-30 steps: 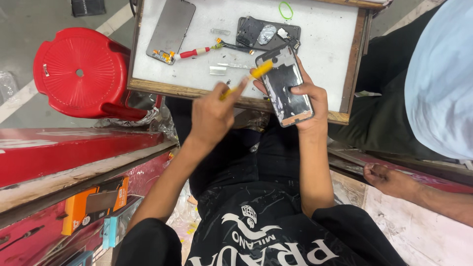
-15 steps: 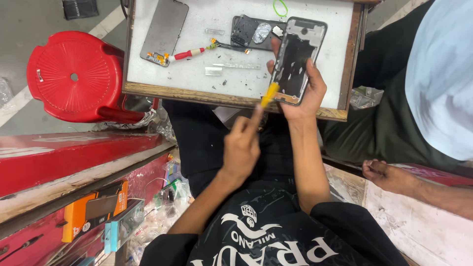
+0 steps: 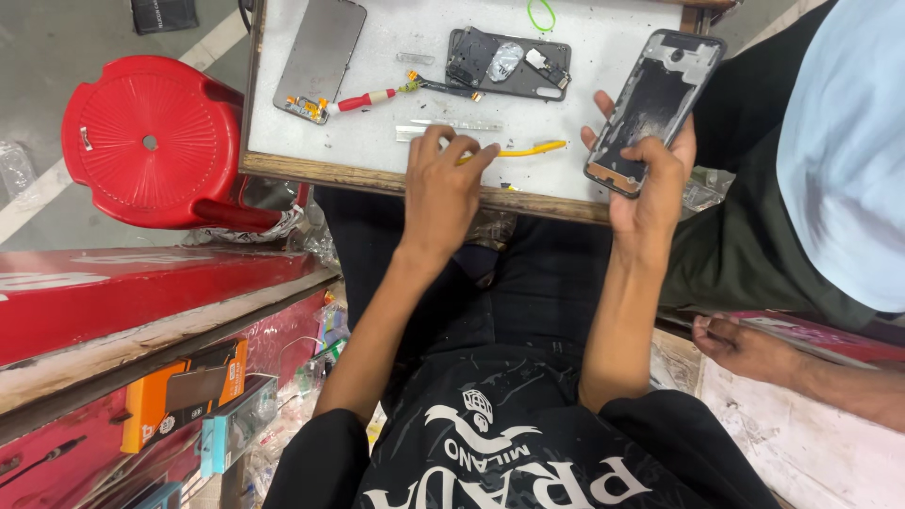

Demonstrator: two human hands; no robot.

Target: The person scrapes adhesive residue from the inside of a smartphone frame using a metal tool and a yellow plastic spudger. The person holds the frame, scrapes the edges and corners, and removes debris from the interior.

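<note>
My right hand (image 3: 649,179) grips an opened black phone back frame (image 3: 655,104), empty inside, and holds it tilted above the right end of the white work board (image 3: 377,155). My left hand (image 3: 448,184) reaches over the board's front edge. Its fingertips pinch the near end of a thin yellow tool (image 3: 528,149) that lies flat on the board. Metal tweezers (image 3: 452,125) lie just beyond those fingers.
On the board lie a grey phone screen panel (image 3: 320,57), a red-handled screwdriver (image 3: 363,99), a dismantled black phone part (image 3: 509,61) and a green band (image 3: 540,14). A red stool (image 3: 151,141) stands at left. Another person's hand (image 3: 745,344) rests at right.
My left hand carried the yellow tool from the phone frame down onto the board. My right hand moved the frame to the right and away from the tool.
</note>
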